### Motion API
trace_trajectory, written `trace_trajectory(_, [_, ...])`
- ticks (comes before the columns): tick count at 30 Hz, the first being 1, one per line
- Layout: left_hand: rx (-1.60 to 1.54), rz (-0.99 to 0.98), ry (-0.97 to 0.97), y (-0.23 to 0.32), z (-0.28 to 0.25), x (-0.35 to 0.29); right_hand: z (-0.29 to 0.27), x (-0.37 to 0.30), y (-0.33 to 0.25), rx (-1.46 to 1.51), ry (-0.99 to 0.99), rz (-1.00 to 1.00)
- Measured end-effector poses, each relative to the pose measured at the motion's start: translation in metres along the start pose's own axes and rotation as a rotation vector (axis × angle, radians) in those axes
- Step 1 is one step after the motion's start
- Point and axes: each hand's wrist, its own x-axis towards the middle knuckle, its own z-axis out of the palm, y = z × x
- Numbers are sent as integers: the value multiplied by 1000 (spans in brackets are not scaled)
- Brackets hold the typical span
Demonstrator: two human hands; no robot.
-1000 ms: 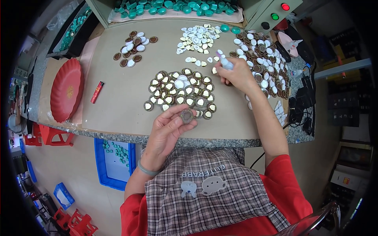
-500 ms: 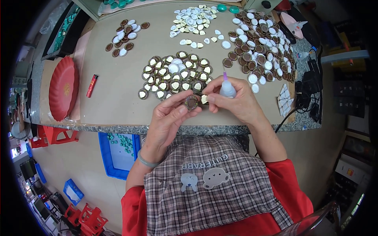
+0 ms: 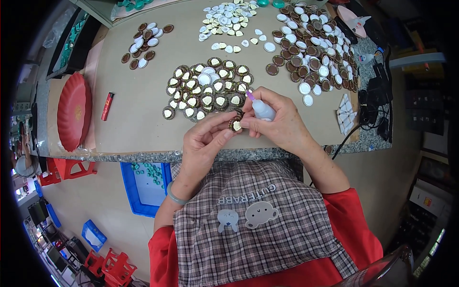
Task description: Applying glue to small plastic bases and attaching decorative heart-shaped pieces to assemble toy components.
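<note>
Near the table's front edge, my left hand (image 3: 205, 142) is closed on a round brown disc (image 3: 231, 124) with a beaded rim, pinched between thumb and fingers. My right hand (image 3: 283, 125) keeps a small squeeze bottle (image 3: 264, 111) with a purple tip in its grip, the tip pointing up and left. With its thumb and fingertips it presses a small cream-coloured piece (image 3: 237, 126) against the disc's face. Just beyond my hands lies a cluster of similar brown discs (image 3: 207, 100), most bearing a cream piece. White oval backs show among them.
Loose cream and white pieces (image 3: 229, 21) lie at the back. A large heap of brown and white discs (image 3: 313, 52) spreads at right, a smaller group (image 3: 143, 45) at left. A red scalloped dish (image 3: 74, 112), a red lighter (image 3: 107, 106) and a black cable (image 3: 345, 143) are around.
The cream piece has gone from beside the disc onto its face, in my right fingers. Both hands have come together, and the bottle's tip has tilted further left.
</note>
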Motion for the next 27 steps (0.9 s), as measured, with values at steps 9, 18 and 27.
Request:
trace_trajectory(9, [256,126,116,-1,11,-2,14,-4,4,-135,123,-46])
trace_trajectory(18, [255,84,122,2,11,-5,19,-10,13,-320,237,-292])
trace_trajectory(27, [242,168,149,-5,15,-9,26,-21,30,-112,241,-196])
